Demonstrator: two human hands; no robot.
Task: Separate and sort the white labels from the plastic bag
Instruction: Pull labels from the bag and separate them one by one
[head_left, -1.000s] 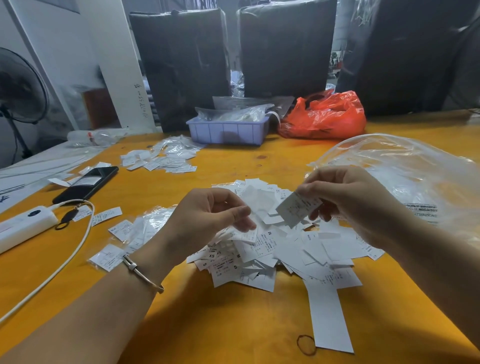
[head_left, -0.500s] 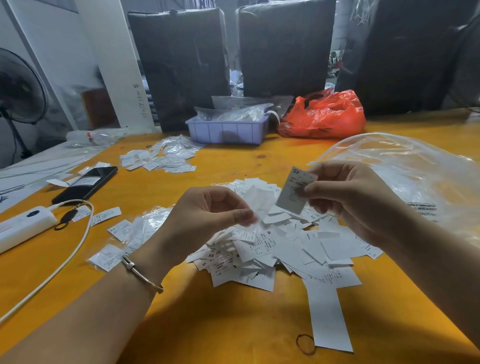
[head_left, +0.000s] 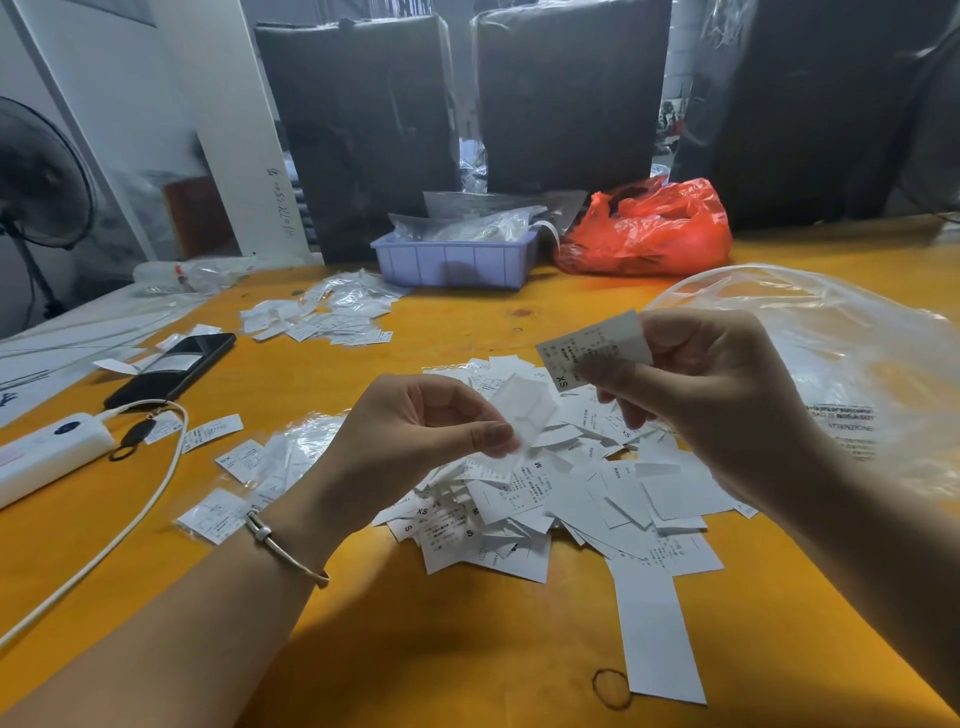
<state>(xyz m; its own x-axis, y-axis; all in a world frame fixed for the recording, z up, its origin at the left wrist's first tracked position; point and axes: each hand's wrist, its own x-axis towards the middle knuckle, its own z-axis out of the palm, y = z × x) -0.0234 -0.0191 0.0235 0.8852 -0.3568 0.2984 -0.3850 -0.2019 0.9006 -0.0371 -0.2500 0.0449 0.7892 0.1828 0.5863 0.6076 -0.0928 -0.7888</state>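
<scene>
A heap of white labels (head_left: 561, 483) lies on the orange table (head_left: 415, 649) in front of me. My right hand (head_left: 711, 400) pinches one white label marked XS (head_left: 587, 353), lifted above the heap. My left hand (head_left: 415, 436) hovers over the heap's left side with its fingers curled, thumb and forefinger pinching a blank white label (head_left: 522, 408). A large clear plastic bag (head_left: 831, 364) lies crumpled to the right, behind my right wrist. Sorted labels sit in small groups at the far left (head_left: 322, 319) and near my left wrist (head_left: 249, 478).
A black phone (head_left: 171, 369), a white power bank (head_left: 47, 452) and its cable (head_left: 130, 525) lie at the left. A purple tray (head_left: 452, 260) and a red bag (head_left: 654, 228) stand at the back. A long paper strip (head_left: 654, 634) and a rubber band (head_left: 612, 688) lie near the front edge.
My right hand has lifted the XS label up and turned it, from just over the heap to well above it. My left hand has stayed in place over the heap.
</scene>
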